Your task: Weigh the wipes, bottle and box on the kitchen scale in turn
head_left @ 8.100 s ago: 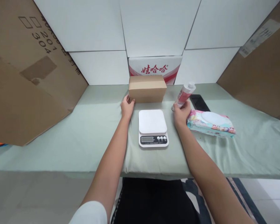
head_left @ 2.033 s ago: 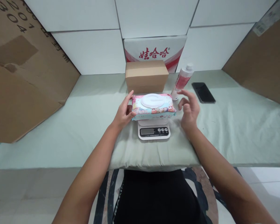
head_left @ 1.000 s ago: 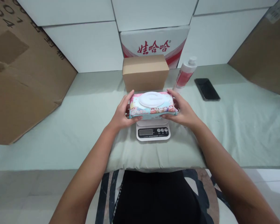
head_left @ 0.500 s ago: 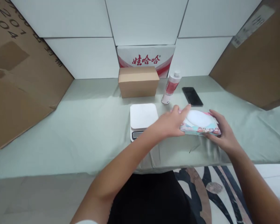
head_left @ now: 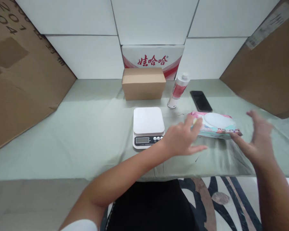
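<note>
- Head view, far left: a big cardboard sheet leans against the white wall, above the green-covered worktop.
- At the back stands a shut brown box, with a red-lettered white carton behind it.
- In front of the box sits a white kitchen scale with a bare platform, its display and buttons facing the person.
- Just right of the scale, the left hand reaches across the body. Its grip is loose and holds nothing; the fingers spread, and the fingertips lie at, perhaps touching, the left end of the wipes pack.
- A pink-and-white bottle stands tilted behind, and a dark phone lies flat beside it.
- The wipes pack lies flat on the worktop, white lid up, long axis running left to right, between the two hands.
- The right hand is blurred, its grip wide and holding nothing, fingers at the pack's right end; contact cannot be told.
- Both hands are about equally near the pack, one at each end.
</note>
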Motion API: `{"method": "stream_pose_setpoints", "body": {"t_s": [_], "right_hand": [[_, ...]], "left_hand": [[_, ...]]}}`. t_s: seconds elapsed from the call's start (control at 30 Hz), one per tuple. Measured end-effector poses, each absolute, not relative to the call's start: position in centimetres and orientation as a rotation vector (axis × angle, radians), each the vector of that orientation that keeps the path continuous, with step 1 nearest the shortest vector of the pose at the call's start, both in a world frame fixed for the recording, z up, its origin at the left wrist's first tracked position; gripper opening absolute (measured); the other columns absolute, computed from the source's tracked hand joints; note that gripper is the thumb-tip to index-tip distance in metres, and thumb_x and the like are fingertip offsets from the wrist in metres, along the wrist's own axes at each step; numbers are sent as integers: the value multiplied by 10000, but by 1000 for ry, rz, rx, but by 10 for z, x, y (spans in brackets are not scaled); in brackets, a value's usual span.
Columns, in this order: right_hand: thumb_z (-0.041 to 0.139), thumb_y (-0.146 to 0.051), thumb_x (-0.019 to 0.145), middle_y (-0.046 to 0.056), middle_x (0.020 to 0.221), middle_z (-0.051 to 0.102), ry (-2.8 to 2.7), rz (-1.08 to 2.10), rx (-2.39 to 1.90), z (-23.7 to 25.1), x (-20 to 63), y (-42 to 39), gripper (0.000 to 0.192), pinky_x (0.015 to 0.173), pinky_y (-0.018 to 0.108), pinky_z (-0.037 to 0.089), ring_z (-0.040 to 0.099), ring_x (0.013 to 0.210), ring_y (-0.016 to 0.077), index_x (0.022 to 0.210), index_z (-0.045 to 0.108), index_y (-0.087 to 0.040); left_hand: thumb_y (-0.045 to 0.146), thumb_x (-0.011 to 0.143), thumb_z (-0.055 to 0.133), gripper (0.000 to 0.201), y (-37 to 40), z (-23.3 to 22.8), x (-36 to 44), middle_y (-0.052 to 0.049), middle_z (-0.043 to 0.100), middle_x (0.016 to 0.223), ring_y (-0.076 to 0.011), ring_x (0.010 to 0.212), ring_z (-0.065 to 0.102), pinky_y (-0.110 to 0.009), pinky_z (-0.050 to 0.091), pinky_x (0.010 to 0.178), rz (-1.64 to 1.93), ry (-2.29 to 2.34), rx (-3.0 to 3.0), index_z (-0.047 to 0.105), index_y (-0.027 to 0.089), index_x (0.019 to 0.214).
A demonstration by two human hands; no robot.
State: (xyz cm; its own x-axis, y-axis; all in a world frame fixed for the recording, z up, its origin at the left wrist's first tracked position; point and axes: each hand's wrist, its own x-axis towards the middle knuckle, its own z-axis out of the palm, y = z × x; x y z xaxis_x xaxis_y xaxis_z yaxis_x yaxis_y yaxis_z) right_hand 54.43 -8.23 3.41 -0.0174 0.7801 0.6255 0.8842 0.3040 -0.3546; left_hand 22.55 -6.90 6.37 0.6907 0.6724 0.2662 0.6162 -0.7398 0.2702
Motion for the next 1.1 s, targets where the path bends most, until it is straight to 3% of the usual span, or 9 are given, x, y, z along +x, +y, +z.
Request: {"method": "stream_pose_setpoints", "body": {"t_s": [0.1, 0.17, 0.3, 0.37, 0.43, 0.6, 0.7, 0.87, 1.1], "right_hand": [[783, -711, 753, 7, 1564, 608, -1556, -101, -1336, 64, 462, -97, 790, 1205, 753, 426, 528, 1477, 450, 1495, 533, -610], [750, -587, 878, 6, 1530, 628, -1417, 230, -1210, 71, 404, -82, 593, 1215, 720, 462, 539, 1497, 412, 1448, 584, -581], [683, -671, 918, 143, 1579, 531, -1292, 469, -1138, 41, 328, 7, 789, 1142, 717, 523, 525, 1516, 398, 1590, 400, -368], [661, -712, 915, 180, 1579, 495, -1226, 425, -1191, 16, 313, 56, 891, 1102, 643, 570, 504, 1508, 370, 1632, 318, -309], [652, -709, 915, 181, 1506, 543, -1157, 406, -1210, -5, 308, 90, 887, 1079, 579, 589, 585, 1380, 321, 1615, 328, -272], [724, -530, 852, 119, 1237, 659, -1177, 339, -1225, -31, 312, 104, 550, 1107, 558, 546, 682, 1128, 275, 1283, 557, -232], [721, -522, 858, 112, 1184, 675, -1235, 282, -1230, -29, 315, 97, 506, 1073, 561, 557, 683, 1111, 286, 1252, 583, -235], [711, -642, 880, 142, 1232, 661, -1382, 315, -1072, -6, 305, 72, 609, 1071, 569, 574, 667, 1231, 337, 1344, 578, -271], [817, -617, 829, 70, 1048, 731, -1550, 603, -688, 19, 269, 20, 488, 958, 491, 645, 747, 1020, 288, 1139, 664, -273]], "left_hand": [[416, 1050, 443, 367, -112, 50, 211, -112, 733, 1041, -171, 669, 661, -317, 405, 513, 407, 370, 3003, 752, 273, 1187], [247, 1026, 456, 330, -137, 34, 213, -54, 715, 845, -156, 604, 625, -314, 380, 507, 298, 39, 3080, 778, 315, 1011], [223, 952, 565, 275, -164, -5, 231, -9, 616, 609, -159, 431, 434, -314, 267, 434, 185, -333, 3028, 797, 351, 877], [233, 922, 598, 254, -169, -21, 237, -8, 592, 579, -152, 386, 346, -312, 223, 417, 192, -411, 2971, 809, 356, 852], [238, 907, 602, 265, -173, -31, 239, -24, 625, 619, -148, 381, 340, -310, 209, 419, 164, -475, 2912, 816, 364, 815], [212, 847, 602, 301, -180, -43, 239, -51, 742, 850, -158, 463, 453, -285, 182, 454, -81, -594, 2753, 801, 394, 712], [224, 829, 628, 271, -184, -51, 240, -48, 743, 855, -144, 449, 405, -279, 149, 455, -59, -532, 2764, 787, 383, 678], [230, 818, 666, 248, -189, -70, 244, -32, 659, 670, -132, 390, 226, -298, 155, 427, 195, -462, 2855, 789, 361, 648], [231, 834, 721, 177, -186, -58, 244, 9, 615, 614, -141, 411, 307, -327, 190, 421, -1, -387, 2851, 795, 311, 696]]}}
